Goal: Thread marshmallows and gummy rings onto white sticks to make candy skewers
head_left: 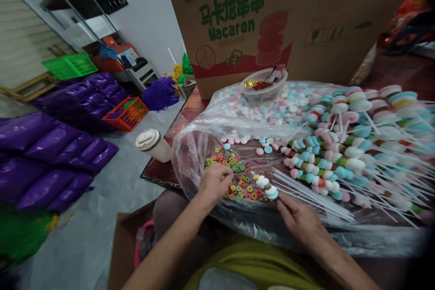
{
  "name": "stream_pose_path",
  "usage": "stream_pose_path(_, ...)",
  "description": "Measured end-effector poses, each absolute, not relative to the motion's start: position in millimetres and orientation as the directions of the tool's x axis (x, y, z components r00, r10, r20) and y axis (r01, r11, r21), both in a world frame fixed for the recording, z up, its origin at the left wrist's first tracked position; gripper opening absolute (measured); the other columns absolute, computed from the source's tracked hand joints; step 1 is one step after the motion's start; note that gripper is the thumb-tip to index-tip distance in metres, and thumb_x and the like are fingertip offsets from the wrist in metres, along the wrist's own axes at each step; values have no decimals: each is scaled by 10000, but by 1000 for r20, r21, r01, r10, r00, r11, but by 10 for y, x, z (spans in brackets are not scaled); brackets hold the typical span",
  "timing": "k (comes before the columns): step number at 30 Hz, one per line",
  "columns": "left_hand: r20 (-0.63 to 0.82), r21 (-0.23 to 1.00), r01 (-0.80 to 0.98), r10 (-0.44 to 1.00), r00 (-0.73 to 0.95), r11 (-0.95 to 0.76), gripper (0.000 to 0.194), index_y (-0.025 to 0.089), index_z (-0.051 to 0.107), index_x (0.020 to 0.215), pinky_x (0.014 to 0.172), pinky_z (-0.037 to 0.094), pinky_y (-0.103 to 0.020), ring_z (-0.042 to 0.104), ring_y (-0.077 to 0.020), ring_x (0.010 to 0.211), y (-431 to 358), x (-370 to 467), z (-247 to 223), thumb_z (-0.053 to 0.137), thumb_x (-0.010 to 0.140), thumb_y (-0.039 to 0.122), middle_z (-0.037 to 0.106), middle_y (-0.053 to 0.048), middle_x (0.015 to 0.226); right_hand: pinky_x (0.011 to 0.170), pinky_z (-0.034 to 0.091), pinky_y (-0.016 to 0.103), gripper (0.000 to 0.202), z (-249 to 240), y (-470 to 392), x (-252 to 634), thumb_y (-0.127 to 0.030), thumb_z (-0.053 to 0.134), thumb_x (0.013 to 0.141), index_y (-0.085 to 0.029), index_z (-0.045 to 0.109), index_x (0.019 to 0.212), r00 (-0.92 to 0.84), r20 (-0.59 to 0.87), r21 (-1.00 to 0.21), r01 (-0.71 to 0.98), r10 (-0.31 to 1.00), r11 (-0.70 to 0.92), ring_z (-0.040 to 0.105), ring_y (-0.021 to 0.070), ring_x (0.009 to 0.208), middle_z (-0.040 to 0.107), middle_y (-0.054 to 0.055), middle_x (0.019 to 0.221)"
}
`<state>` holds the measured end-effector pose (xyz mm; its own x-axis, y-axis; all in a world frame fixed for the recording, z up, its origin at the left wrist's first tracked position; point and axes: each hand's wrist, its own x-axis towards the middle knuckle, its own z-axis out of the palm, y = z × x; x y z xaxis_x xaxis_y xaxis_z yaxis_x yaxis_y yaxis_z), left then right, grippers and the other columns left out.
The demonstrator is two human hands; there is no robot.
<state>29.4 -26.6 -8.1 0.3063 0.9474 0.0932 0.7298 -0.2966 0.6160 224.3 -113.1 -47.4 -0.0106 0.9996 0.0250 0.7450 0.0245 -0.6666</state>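
My right hand [299, 215] grips the lower end of a marshmallow skewer [267, 187], threaded with white and pale blue marshmallows, a dark green piece and a yellow ring at its tip. My left hand [215, 182] is closed in a pinch over a spread of colourful ring candies [249, 189] in red, orange, yellow and green. What its fingertips hold, if anything, is hidden. Bare white sticks [312, 195] lie to the right of the skewer. Beyond them is a large pile of finished-looking marshmallow skewers [353, 154].
Clear plastic sheeting [190, 145] covers the table, with loose pastel marshmallows [234, 104] behind. A plastic bowl [260, 94] of wrappers stands before a large cardboard box [234, 59]. A lidded cup [154, 146] sits at the left edge. Purple packages [50, 145] lie on the floor.
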Motion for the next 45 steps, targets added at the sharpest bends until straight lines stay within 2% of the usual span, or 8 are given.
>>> stream_pose_path(5,-19,382,849,916,401,-364,146,202,651,734,688,425,-305,556,-188,740,-282,464,-258,510,719,240,624,-48,761,564,384,252,298,-508,-1199,2248,-276,296,814,-199,573,737,-22,9,-660,751,1000,23,573,163,605,638,44,658)
stream_pose_path(10,-195,842,539,943,268,21,136,154,633,716,557,409,-214,541,-116,587,-152,337,-311,580,683,275,627,-12,656,562,353,257,283,-457,-1238,2169,-233,288,821,-200,561,751,-92,-48,-604,795,995,44,553,156,591,616,35,641)
stream_pose_path(16,-287,944,208,947,144,255,151,132,589,652,432,364,-180,521,-89,461,-123,259,-344,637,626,273,570,24,505,585,341,257,270,-364,-1115,2065,-209,287,818,-202,550,755,-99,-82,-591,806,992,32,572,163,643,634,45,693)
stream_pose_path(21,-440,865,-135,859,262,484,275,118,578,718,503,456,-217,587,-118,544,-192,326,-273,731,551,275,621,-10,594,578,328,253,265,-320,-1082,2039,-202,287,822,-203,544,760,-97,-99,-570,822,990,23,557,151,618,633,44,696)
stream_pose_path(30,-488,716,-335,782,387,612,344,137,572,802,489,441,-201,546,-82,517,-246,367,-270,755,512,166,592,17,631,593,354,258,289,-252,-1125,1955,-203,274,837,-196,557,780,-104,-26,-623,779,994,65,544,152,625,611,51,695)
stream_pose_path(35,-488,620,-356,699,523,699,251,134,577,728,510,456,-239,558,-118,581,-284,510,-289,726,544,217,592,-11,662,561,367,250,284,-436,-1082,1977,-214,302,826,-192,540,673,-73,131,-652,744,989,142,532,147,601,592,57,654)
stream_pose_path(40,-520,726,-199,715,467,658,297,135,569,775,489,450,-244,548,-116,541,-160,817,-251,718,558,272,590,-17,668,535,369,243,249,-597,-927,2121,-256,366,768,-192,550,613,94,150,-682,730,984,34,504,142,539,585,32,580)
stream_pose_path(45,-223,948,298,897,382,109,240,165,587,916,641,464,-280,571,-148,699,345,1170,-238,548,719,298,622,-42,818,516,371,228,302,-535,-489,2388,-353,368,780,-162,596,732,334,118,-732,666,935,-145,498,141,546,580,4,573)
